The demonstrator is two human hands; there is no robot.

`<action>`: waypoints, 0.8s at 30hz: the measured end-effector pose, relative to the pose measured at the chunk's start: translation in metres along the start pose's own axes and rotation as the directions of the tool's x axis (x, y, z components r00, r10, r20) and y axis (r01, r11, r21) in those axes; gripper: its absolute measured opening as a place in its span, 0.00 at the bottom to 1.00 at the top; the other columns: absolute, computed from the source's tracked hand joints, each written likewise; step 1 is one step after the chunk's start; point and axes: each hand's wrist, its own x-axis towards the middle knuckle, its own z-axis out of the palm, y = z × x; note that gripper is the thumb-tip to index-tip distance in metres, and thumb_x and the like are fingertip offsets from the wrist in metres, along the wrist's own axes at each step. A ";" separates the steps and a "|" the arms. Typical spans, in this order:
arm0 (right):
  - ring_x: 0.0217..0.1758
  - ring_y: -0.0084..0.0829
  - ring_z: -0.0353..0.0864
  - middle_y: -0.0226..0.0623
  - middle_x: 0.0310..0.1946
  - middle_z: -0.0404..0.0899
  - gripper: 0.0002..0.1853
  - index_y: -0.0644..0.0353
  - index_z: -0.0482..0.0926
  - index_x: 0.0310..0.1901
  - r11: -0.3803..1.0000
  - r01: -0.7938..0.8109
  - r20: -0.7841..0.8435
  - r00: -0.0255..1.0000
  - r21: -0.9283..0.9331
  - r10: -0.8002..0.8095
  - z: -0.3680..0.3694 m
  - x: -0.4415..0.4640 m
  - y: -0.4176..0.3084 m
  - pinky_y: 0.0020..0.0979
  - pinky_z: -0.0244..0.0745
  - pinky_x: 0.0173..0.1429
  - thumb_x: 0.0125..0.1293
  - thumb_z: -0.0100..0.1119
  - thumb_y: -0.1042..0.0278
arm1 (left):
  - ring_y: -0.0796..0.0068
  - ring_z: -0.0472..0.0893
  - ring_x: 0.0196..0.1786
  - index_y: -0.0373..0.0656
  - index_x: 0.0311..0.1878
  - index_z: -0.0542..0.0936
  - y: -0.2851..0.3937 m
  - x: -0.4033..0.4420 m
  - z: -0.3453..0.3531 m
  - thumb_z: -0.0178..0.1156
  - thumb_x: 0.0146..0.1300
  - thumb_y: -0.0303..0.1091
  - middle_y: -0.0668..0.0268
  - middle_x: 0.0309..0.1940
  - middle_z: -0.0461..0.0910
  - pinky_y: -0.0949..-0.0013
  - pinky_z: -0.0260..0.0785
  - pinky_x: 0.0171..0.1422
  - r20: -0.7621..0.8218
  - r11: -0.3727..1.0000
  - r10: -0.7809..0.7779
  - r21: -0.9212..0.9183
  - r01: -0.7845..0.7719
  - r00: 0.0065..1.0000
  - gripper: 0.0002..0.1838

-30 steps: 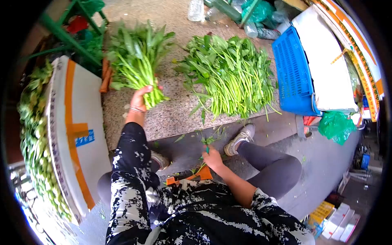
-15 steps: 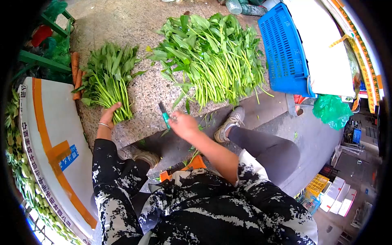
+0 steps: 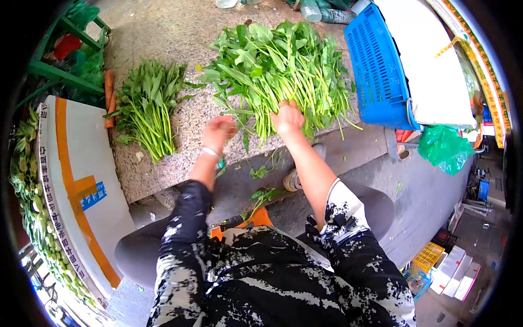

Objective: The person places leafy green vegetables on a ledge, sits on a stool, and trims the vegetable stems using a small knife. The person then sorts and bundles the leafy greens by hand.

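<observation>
A large heap of water spinach (image 3: pixel 305 71) lies on the speckled stone slab (image 3: pixel 185 125), stems toward me. My right hand (image 3: pixel 287 117) is at the near stems, its fingers curled on some of them. My left hand (image 3: pixel 219 132) is over the slab to the left of the heap, slightly blurred, with fingers loosely extended and nothing visible in them. Below its wrist shows the green handle of a knife (image 3: pixel 220 163) near the slab's front edge; its blade is hidden. A smaller bunch of water spinach (image 3: pixel 150 109) rests on the left, untouched.
Carrots (image 3: pixel 109 98) lie beside the small bunch, near a white foam box (image 3: pixel 109 229) with orange tape. A blue plastic basket (image 3: pixel 376 65) stands at the right, a green plastic bag (image 3: pixel 445 148) below it. Loose leaves (image 3: pixel 261 171) lie below the slab's front edge.
My left hand has let go of the small bunch and moved right toward the heap. My right hand has put down the knife and moved up and right onto the heap's stems.
</observation>
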 end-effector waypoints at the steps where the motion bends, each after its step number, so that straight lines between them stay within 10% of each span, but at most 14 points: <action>1: 0.45 0.42 0.73 0.43 0.43 0.70 0.19 0.58 0.73 0.42 1.000 0.007 0.001 1.000 -0.002 -0.007 0.000 0.003 -0.001 0.39 0.71 0.46 0.50 0.61 0.58 | 0.77 0.77 0.32 0.41 0.44 0.74 -0.015 0.007 0.024 0.56 0.57 0.31 0.67 0.31 0.78 0.76 0.68 0.35 0.079 0.997 0.000 -0.073 0.006 0.997 0.11; 9: 0.41 0.39 0.76 0.42 0.35 0.75 0.11 0.61 0.73 0.35 0.994 0.087 -0.060 0.994 -0.060 -0.091 0.019 0.007 -0.007 0.38 0.73 0.42 0.53 0.53 0.64 | 0.65 0.66 0.54 0.44 0.60 0.59 -0.017 0.029 0.090 0.50 0.60 0.49 0.57 0.56 0.62 0.60 0.62 0.53 0.115 0.894 -0.310 -0.304 0.330 0.944 0.28; 10: 0.35 0.39 0.78 0.41 0.29 0.77 0.08 0.62 0.72 0.32 0.993 0.084 -0.082 0.993 -0.081 -0.091 0.024 0.003 -0.012 0.37 0.74 0.36 0.55 0.48 0.66 | 0.69 0.71 0.43 0.46 0.54 0.66 -0.014 0.028 0.094 0.46 0.61 0.52 0.61 0.43 0.73 0.63 0.64 0.45 0.000 0.901 -0.326 -0.302 0.311 0.945 0.24; 14: 0.30 0.42 0.78 0.44 0.27 0.77 0.11 0.61 0.71 0.33 0.987 0.111 -0.078 0.992 0.114 -0.102 0.021 -0.018 -0.041 0.42 0.72 0.33 0.57 0.49 0.61 | 0.67 0.73 0.41 0.42 0.46 0.70 -0.008 0.039 0.080 0.51 0.58 0.54 0.61 0.39 0.75 0.64 0.66 0.47 0.343 0.848 -0.246 -0.377 0.372 0.907 0.24; 21: 0.30 0.37 0.79 0.43 0.28 0.78 0.08 0.63 0.75 0.36 0.931 0.285 -0.016 0.957 0.230 -0.289 0.011 -0.038 -0.043 0.36 0.74 0.34 0.56 0.52 0.69 | 0.69 0.74 0.34 0.42 0.41 0.70 -0.017 0.055 0.045 0.46 0.64 0.39 0.62 0.33 0.75 0.65 0.69 0.40 0.281 0.871 -0.280 -0.327 0.366 0.918 0.11; 23: 0.29 0.40 0.79 0.43 0.26 0.78 0.06 0.59 0.76 0.35 0.532 0.031 0.066 0.985 0.846 -0.162 -0.001 -0.035 -0.026 0.33 0.74 0.34 0.56 0.53 0.70 | 0.71 0.74 0.31 0.42 0.40 0.69 -0.016 0.057 0.037 0.43 0.65 0.37 0.64 0.31 0.74 0.66 0.69 0.35 0.353 0.908 -0.239 -0.248 0.337 0.905 0.09; 24: 0.28 0.41 0.79 0.43 0.25 0.78 0.06 0.59 0.76 0.35 0.616 0.108 -0.084 0.994 0.780 -0.068 0.006 -0.025 -0.012 0.32 0.74 0.34 0.56 0.54 0.70 | 0.72 0.74 0.29 0.43 0.41 0.69 -0.008 0.051 0.037 0.42 0.66 0.36 0.65 0.31 0.74 0.68 0.68 0.32 0.327 0.914 -0.268 -0.211 0.347 0.906 0.09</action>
